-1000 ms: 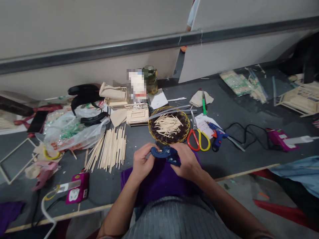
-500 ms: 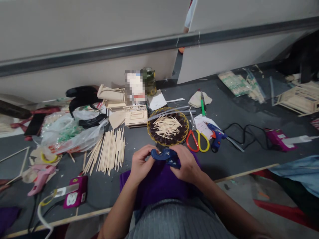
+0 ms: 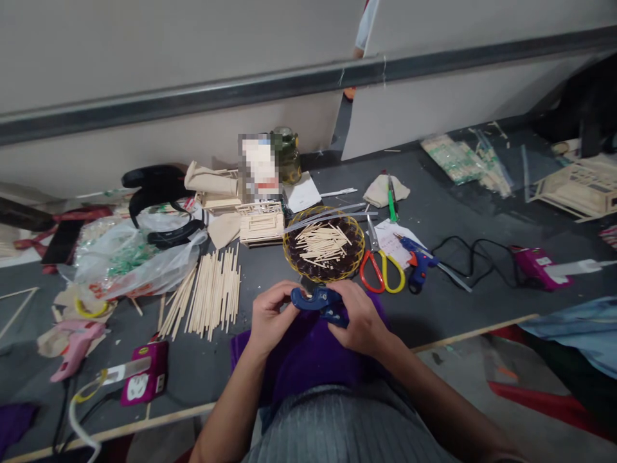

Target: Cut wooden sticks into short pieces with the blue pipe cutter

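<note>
A blue hand tool (image 3: 318,299) is gripped in the right hand (image 3: 360,316), and its curved end is met by the fingers of the left hand (image 3: 272,315); whether anything is pinched there cannot be made out. Beneath the hands a purple cloth (image 3: 308,354) is draped. Just beyond, short sticks (image 3: 322,243) are heaped in a woven basket (image 3: 289,260), beside which scissors (image 3: 374,238) are laid. Long sticks (image 3: 213,296) are spread on the worktop (image 3: 472,222) to the left.
</note>
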Demonstrator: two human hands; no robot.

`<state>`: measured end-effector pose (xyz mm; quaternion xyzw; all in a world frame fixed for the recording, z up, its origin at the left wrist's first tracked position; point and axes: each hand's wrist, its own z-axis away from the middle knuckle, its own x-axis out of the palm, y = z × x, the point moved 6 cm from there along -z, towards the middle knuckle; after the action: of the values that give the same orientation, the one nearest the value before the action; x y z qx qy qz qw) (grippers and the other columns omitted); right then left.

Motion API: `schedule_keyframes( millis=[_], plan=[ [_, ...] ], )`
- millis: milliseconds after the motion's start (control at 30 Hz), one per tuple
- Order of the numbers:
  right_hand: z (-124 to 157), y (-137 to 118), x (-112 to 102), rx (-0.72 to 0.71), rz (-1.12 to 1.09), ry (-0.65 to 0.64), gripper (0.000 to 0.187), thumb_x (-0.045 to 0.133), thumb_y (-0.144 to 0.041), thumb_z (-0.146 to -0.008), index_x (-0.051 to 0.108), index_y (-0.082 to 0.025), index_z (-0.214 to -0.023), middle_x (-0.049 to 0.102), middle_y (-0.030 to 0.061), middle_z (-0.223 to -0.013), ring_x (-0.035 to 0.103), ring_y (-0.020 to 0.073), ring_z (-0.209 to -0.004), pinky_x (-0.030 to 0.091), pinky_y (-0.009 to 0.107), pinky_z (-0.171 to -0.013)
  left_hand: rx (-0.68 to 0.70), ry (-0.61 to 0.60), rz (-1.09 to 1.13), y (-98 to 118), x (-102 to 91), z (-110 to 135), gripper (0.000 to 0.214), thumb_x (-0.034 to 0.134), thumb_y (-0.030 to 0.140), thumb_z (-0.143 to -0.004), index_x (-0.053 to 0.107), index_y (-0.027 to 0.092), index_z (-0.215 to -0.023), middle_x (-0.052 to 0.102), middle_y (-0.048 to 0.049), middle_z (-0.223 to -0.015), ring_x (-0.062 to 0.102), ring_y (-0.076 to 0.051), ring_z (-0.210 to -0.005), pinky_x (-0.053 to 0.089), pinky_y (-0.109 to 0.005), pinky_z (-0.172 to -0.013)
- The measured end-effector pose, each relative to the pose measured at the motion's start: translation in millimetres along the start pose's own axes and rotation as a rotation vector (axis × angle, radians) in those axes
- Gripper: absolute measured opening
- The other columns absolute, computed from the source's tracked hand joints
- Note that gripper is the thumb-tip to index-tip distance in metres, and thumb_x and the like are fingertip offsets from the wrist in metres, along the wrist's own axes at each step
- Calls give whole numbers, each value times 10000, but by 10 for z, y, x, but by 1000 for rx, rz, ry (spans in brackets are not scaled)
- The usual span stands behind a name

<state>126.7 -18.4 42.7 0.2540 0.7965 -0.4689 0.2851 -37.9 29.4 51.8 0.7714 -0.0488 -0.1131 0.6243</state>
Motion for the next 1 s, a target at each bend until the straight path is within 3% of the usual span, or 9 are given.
schedule_keyframes(
  millis=[500, 1000],
  plan=[
    [-1, 7, 10, 14, -1, -30, 525, 562, -137, -696, 479, -171, -1213, 632, 144, -1082, 606, 303, -1015, 519, 467, -878, 25, 13, -92, 46, -21, -16, 135, 680, 264, -813, 705, 162, -727, 713, -74, -723, 636, -158, -675, 516, -260, -656],
    [43, 81, 50, 48, -16, -95, 485, 561, -153, -687, 500, -168, -1168, 658, 136, -1035, 635, 291, -962, 547, 442, -849, 98, -70, -183, 139, 19, -12, 86, 645, 148, -806, 714, 175, -763, 735, -58, -748, 666, -155, -687, 510, -238, -670]
  ],
)
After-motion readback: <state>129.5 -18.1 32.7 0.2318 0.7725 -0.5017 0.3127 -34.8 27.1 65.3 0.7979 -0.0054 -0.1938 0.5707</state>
